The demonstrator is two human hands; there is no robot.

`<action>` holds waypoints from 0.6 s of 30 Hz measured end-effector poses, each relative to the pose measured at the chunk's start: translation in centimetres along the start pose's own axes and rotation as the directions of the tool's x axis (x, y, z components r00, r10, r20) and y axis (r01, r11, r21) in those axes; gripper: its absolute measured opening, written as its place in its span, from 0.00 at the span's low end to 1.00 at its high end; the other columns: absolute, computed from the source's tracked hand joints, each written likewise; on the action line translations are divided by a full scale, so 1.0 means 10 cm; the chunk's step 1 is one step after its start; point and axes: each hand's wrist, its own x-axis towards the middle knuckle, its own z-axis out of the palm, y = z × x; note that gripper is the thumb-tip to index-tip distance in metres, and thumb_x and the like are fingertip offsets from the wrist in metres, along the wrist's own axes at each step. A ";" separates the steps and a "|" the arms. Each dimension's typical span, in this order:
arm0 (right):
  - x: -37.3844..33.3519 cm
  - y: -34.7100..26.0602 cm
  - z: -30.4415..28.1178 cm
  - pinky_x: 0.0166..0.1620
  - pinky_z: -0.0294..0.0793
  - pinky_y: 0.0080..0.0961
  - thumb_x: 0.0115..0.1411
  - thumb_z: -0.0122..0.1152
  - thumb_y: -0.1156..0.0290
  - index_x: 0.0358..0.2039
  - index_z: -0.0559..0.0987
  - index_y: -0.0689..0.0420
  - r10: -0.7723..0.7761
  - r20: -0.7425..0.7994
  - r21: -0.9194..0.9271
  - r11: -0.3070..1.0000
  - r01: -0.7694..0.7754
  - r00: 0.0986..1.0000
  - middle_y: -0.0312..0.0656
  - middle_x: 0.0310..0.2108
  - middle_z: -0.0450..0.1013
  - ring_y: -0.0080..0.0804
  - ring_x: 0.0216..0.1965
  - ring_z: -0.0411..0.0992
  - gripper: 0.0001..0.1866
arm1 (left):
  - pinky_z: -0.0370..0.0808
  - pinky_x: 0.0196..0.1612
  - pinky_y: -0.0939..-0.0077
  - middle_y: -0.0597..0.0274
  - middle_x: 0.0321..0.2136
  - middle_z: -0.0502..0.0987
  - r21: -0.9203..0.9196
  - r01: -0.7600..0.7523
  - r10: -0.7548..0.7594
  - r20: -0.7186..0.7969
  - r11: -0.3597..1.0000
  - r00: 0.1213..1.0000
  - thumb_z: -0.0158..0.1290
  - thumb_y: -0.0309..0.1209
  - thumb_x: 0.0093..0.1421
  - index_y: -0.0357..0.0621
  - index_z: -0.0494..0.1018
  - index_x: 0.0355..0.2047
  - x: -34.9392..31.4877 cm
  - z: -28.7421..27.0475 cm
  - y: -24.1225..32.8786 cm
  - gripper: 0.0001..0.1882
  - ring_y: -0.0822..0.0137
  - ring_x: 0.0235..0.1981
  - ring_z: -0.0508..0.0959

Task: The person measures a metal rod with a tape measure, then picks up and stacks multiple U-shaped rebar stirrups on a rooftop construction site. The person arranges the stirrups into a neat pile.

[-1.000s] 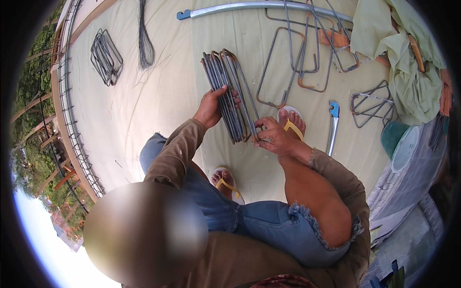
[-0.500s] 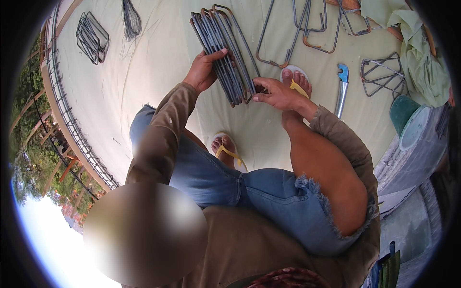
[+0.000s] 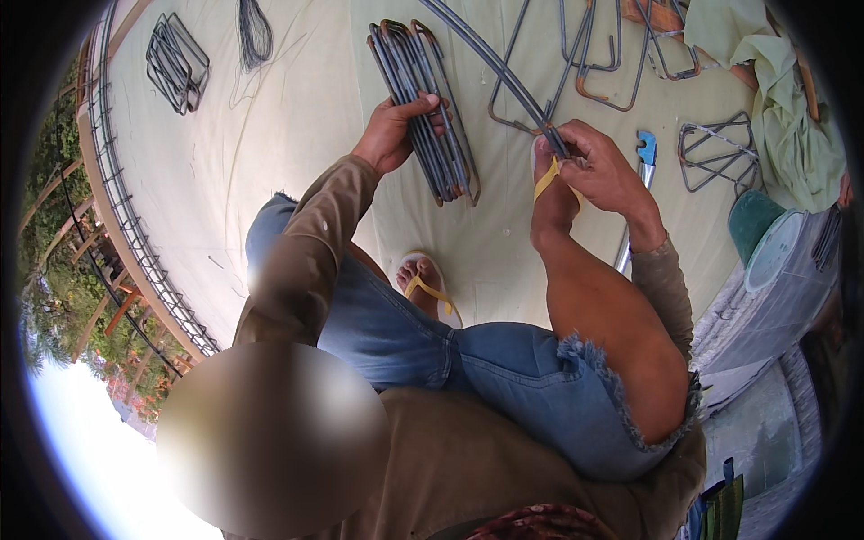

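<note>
A stack of bent steel rebar stirrups stands on edge above the pale sheet, tilted, its long sides running down to the right. My left hand is closed round its left side, thumb over the bars. To the right, my right hand pinches the lower end of a single stirrup, seen nearly edge-on and apart from the stack. Its upper end runs out of the top of the view. Behind it lie several loose stirrups with rusty corners.
A tied stirrup bundle and a hank of thin wire lie far left. Right of my right hand are a blue-headed metal tool, another tied bundle, a crumpled green cloth and a green bucket. My sandalled feet rest on the sheet.
My right hand has drawn one stirrup off the stack and moved it to the right. My left hand still grips the rest, with little movement.
</note>
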 end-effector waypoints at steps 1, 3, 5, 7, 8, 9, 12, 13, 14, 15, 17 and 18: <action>-0.09 -0.07 -0.17 0.40 0.70 0.29 0.50 0.50 0.80 0.44 0.76 0.65 -0.084 -0.070 -0.037 0.996 0.081 0.994 0.45 0.38 0.73 0.32 0.36 0.70 0.18 | 0.79 0.42 0.69 0.57 0.39 0.77 -0.001 0.000 0.000 0.006 1.000 1.000 0.57 0.28 0.63 0.41 0.70 0.39 0.00 0.00 0.00 0.08 0.66 0.36 0.79; -0.29 -0.21 -0.45 0.38 0.70 0.28 0.50 0.49 0.82 0.42 0.76 0.65 0.016 -0.177 -0.100 0.994 -0.034 0.984 0.44 0.35 0.72 0.33 0.33 0.70 0.17 | 0.79 0.42 0.69 0.56 0.40 0.77 0.002 0.013 -0.013 0.001 1.000 1.000 0.56 0.28 0.63 0.42 0.70 0.39 0.01 0.01 0.01 0.07 0.66 0.37 0.78; -0.39 -0.30 -0.69 0.44 0.71 0.25 0.50 0.47 0.84 0.43 0.74 0.66 0.051 -0.153 -0.144 0.987 -0.073 0.987 0.42 0.37 0.72 0.28 0.38 0.71 0.18 | 0.78 0.42 0.69 0.56 0.40 0.77 0.003 0.018 -0.018 0.007 1.000 1.000 0.56 0.28 0.63 0.42 0.70 0.38 0.02 0.03 0.02 0.07 0.66 0.37 0.78; -0.47 -0.32 -0.76 0.49 0.71 0.22 0.51 0.45 0.85 0.44 0.73 0.66 0.087 -0.114 -0.106 0.989 -0.100 0.990 0.40 0.39 0.71 0.24 0.42 0.72 0.19 | 0.77 0.43 0.68 0.57 0.39 0.77 0.003 0.028 -0.028 0.002 1.000 1.000 0.56 0.28 0.63 0.43 0.70 0.37 0.02 0.03 0.03 0.06 0.66 0.38 0.78; -0.47 -0.30 -0.72 0.48 0.71 0.22 0.51 0.45 0.85 0.44 0.73 0.66 0.084 -0.097 -0.076 0.993 -0.091 0.992 0.40 0.38 0.70 0.24 0.42 0.72 0.19 | 0.76 0.43 0.68 0.57 0.39 0.77 -0.001 0.031 -0.031 0.005 1.000 1.000 0.55 0.28 0.63 0.43 0.70 0.37 0.02 0.04 0.03 0.06 0.66 0.38 0.77; -0.46 -0.27 -0.66 0.48 0.71 0.21 0.51 0.45 0.85 0.44 0.73 0.66 0.080 -0.080 -0.044 0.995 -0.084 0.994 0.39 0.38 0.70 0.23 0.42 0.71 0.18 | 0.76 0.43 0.68 0.58 0.39 0.77 -0.007 0.038 -0.037 0.011 0.999 0.999 0.55 0.29 0.63 0.43 0.70 0.37 0.03 0.04 0.02 0.06 0.66 0.39 0.77; -0.28 -0.07 -0.32 0.48 0.71 0.22 0.53 0.48 0.83 0.44 0.74 0.65 0.109 0.077 0.140 0.983 -0.118 0.991 0.36 0.37 0.69 0.23 0.43 0.70 0.17 | 0.75 0.44 0.69 0.59 0.39 0.77 -0.025 0.046 -0.045 0.032 0.999 0.998 0.56 0.29 0.62 0.43 0.70 0.38 0.07 0.04 0.00 0.07 0.67 0.39 0.77; -0.21 0.00 -0.13 0.49 0.71 0.23 0.53 0.50 0.82 0.44 0.74 0.64 0.092 0.070 0.214 0.971 -0.105 0.993 0.35 0.38 0.70 0.23 0.44 0.70 0.16 | 0.75 0.45 0.69 0.60 0.39 0.77 -0.035 0.041 -0.040 0.038 0.999 0.999 0.56 0.30 0.62 0.43 0.71 0.39 0.08 0.04 -0.01 0.08 0.67 0.40 0.77; -0.13 0.08 0.08 0.50 0.71 0.24 0.54 0.51 0.81 0.44 0.74 0.64 0.019 0.060 0.322 0.946 -0.037 0.998 0.35 0.39 0.70 0.24 0.44 0.71 0.15 | 0.75 0.45 0.69 0.60 0.39 0.76 -0.043 0.039 -0.036 0.049 0.998 0.998 0.56 0.30 0.62 0.43 0.71 0.40 0.09 0.03 -0.02 0.09 0.66 0.40 0.77; -0.07 0.14 0.26 0.53 0.70 0.26 0.56 0.55 0.79 0.44 0.74 0.64 0.031 0.074 0.300 0.953 -0.052 0.997 0.37 0.41 0.71 0.25 0.45 0.71 0.14 | 0.75 0.46 0.70 0.61 0.39 0.76 -0.053 0.039 -0.035 0.080 0.998 0.996 0.57 0.31 0.62 0.42 0.71 0.42 0.10 0.04 -0.03 0.10 0.66 0.41 0.77; 0.06 0.27 0.54 0.52 0.68 0.29 0.56 0.60 0.71 0.43 0.74 0.63 0.072 0.146 -0.054 0.996 -0.065 0.987 0.43 0.40 0.69 0.30 0.46 0.71 0.15 | 0.77 0.45 0.67 0.55 0.43 0.78 -0.106 0.061 -0.051 0.094 0.993 0.994 0.58 0.29 0.62 0.41 0.71 0.44 0.13 0.05 -0.03 0.12 0.61 0.44 0.80; 0.13 0.31 0.66 0.51 0.67 0.31 0.56 0.60 0.70 0.42 0.73 0.63 0.011 0.167 0.001 1.000 -0.011 0.986 0.44 0.39 0.69 0.34 0.45 0.71 0.15 | 0.77 0.46 0.66 0.54 0.45 0.78 -0.100 0.061 -0.051 0.100 0.993 0.994 0.58 0.29 0.62 0.41 0.70 0.45 0.14 0.07 -0.03 0.13 0.60 0.47 0.79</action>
